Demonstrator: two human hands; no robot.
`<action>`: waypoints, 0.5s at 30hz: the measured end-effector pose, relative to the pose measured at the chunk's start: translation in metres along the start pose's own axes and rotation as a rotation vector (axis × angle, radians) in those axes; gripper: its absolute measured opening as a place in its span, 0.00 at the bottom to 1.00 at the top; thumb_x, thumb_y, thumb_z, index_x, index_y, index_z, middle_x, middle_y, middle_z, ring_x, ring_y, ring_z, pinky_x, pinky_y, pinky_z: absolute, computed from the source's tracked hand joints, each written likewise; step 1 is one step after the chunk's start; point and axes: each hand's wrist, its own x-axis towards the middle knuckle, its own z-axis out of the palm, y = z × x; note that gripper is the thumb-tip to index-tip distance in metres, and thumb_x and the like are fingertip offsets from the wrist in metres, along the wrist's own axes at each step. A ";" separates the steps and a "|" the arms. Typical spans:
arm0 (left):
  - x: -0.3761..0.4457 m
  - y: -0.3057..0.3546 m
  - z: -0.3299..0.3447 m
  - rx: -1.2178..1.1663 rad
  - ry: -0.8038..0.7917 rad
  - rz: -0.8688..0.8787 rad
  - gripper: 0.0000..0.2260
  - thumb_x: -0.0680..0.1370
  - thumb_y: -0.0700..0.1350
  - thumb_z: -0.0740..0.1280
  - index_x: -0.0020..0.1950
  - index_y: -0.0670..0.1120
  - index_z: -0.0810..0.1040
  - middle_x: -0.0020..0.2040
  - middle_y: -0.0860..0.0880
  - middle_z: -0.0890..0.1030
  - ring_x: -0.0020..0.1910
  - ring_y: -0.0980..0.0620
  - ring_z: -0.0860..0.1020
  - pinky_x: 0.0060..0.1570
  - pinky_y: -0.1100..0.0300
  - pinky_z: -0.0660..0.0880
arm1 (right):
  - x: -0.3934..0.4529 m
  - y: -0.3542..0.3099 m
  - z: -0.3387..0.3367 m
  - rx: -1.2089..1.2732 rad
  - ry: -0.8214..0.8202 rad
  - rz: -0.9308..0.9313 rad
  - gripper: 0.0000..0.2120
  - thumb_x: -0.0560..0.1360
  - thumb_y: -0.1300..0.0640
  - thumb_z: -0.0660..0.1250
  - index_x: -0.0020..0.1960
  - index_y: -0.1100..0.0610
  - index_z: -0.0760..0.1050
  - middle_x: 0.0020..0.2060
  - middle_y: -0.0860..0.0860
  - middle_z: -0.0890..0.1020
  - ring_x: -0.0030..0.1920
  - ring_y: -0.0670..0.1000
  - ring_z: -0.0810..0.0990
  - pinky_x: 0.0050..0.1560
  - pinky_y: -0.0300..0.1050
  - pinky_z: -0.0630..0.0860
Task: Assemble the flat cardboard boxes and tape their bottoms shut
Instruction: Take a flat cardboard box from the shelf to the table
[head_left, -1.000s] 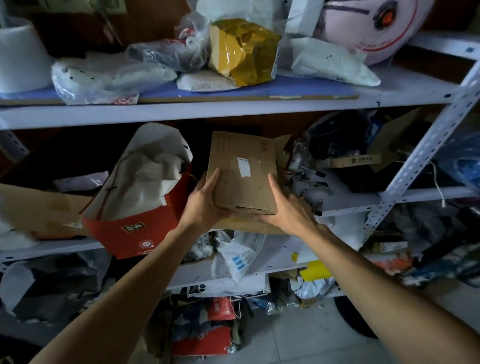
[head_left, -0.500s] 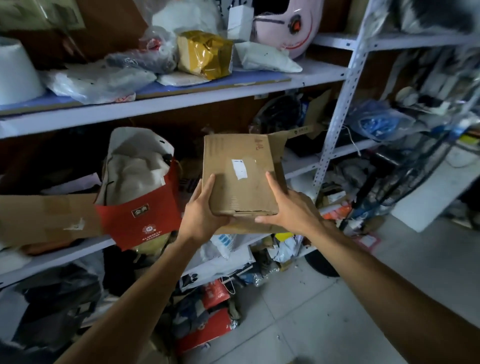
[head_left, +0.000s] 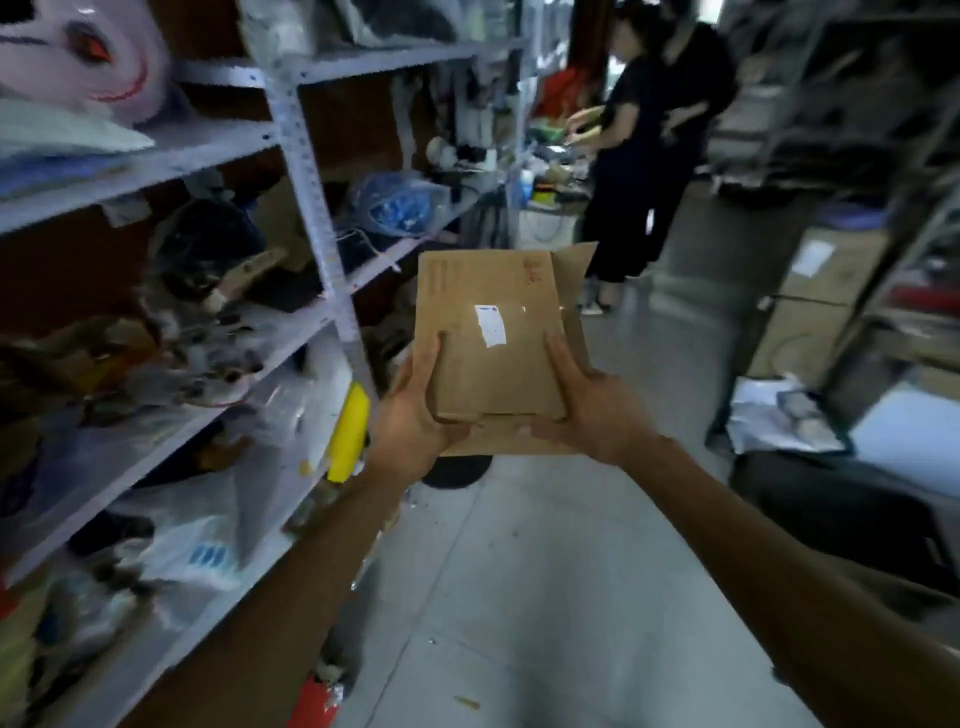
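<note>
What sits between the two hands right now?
Head view: the flat cardboard boxes, with the left hand and right hand gripping opposite sides.

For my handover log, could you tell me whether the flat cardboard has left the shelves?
Yes: the flat cardboard now hangs over the aisle floor, rightward of the shelving.

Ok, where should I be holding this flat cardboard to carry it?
Probably as now: the near short edge of the flat cardboard, left hand and right hand at opposite corners, thumbs on top. It lies flat, with a loose flap at the far right.
</note>
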 end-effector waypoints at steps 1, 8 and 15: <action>0.010 0.019 0.027 -0.028 -0.043 0.017 0.49 0.66 0.49 0.81 0.80 0.55 0.55 0.79 0.49 0.59 0.76 0.47 0.62 0.73 0.51 0.63 | -0.018 0.028 -0.009 -0.020 0.015 0.047 0.55 0.69 0.26 0.60 0.76 0.47 0.27 0.74 0.58 0.64 0.47 0.61 0.81 0.48 0.56 0.79; 0.034 0.181 0.216 -0.259 -0.344 0.231 0.56 0.60 0.63 0.80 0.80 0.55 0.53 0.80 0.50 0.58 0.75 0.51 0.61 0.70 0.58 0.63 | -0.168 0.205 -0.074 -0.078 0.116 0.408 0.55 0.69 0.29 0.65 0.79 0.50 0.35 0.76 0.56 0.63 0.55 0.64 0.79 0.46 0.55 0.78; 0.028 0.317 0.363 -0.343 -0.578 0.430 0.54 0.61 0.55 0.82 0.80 0.60 0.54 0.80 0.55 0.56 0.74 0.58 0.58 0.71 0.57 0.63 | -0.310 0.318 -0.118 -0.071 0.201 0.743 0.58 0.64 0.24 0.64 0.79 0.46 0.35 0.75 0.53 0.66 0.57 0.63 0.78 0.44 0.52 0.73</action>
